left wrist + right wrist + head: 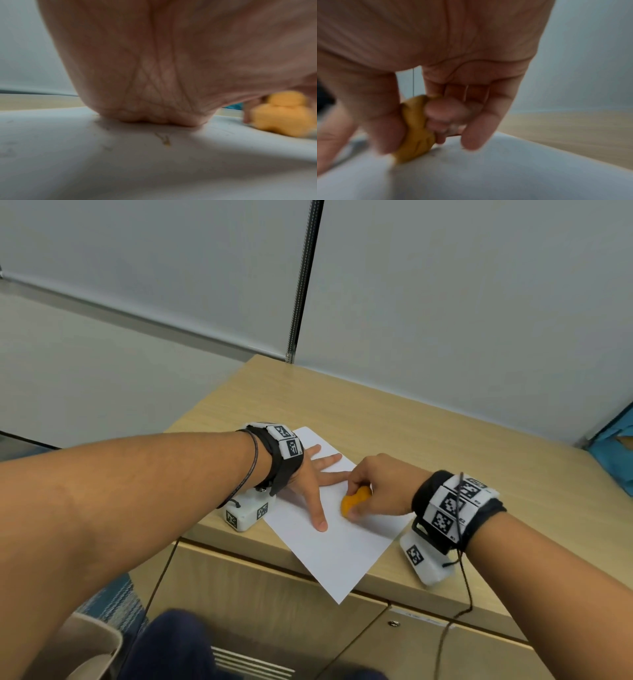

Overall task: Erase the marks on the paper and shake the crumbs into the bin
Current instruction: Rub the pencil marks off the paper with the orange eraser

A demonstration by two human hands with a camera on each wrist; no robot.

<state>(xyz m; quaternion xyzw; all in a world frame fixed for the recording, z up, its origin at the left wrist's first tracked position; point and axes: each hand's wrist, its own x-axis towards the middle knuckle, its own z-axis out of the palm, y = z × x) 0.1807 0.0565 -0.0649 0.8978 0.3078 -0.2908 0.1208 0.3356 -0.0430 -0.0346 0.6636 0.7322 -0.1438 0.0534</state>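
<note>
A white sheet of paper (342, 556) lies at an angle on the wooden cabinet top (394, 422), one corner hanging over the front edge. My left hand (317, 477) lies flat on it with fingers spread, pressing it down. My right hand (380, 486) pinches an orange eraser (354, 501) between thumb and fingers, its bottom end touching the paper. In the left wrist view the palm (154, 67) rests on the paper (120, 162), with small yellowish crumbs (165, 140) and faint marks near it, and the eraser (283, 115) blurred at the right. In the right wrist view the eraser (416, 129) is held against the paper (488, 173).
A beige bin (85, 645) shows at the bottom left, on the floor beside my dark trouser leg (171, 645). A grey wall panel (445, 302) stands behind the cabinet. Something blue (616, 446) sits at the right edge. A thin black cable (462, 594) hangs from my right wrist.
</note>
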